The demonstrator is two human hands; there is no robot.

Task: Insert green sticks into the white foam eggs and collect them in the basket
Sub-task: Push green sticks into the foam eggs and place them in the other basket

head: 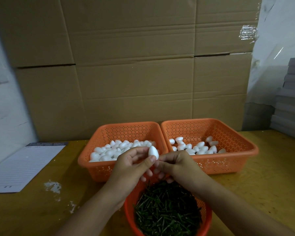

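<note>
**Egg held over the stick basket**

Cardboard boxes (134, 65) wall off the far edge of a yellowish wooden bench (262, 176). Against them stand two orange perforated baskets side by side, touching: the left basket (99, 169) heaped with white foam eggs (109, 150), the right basket (228, 164) holding fewer eggs (197, 147), scattered across its floor. At the near edge sits a round orange basket (129, 213) full of green sticks (167, 212).

Both hands meet above that round basket. The left hand (131, 166) pinches one foam egg (153, 152) between thumb and fingers, pointed end up. The right hand (174, 163) has its fingers curled together at the egg's lower end; whether they hold a stick cannot be told.

A lined notepad (22, 167) lies toward the left edge, with white foam crumbs (53, 186) beside it. Grey stacked sheets (289, 103) rise at the right edge.
</note>
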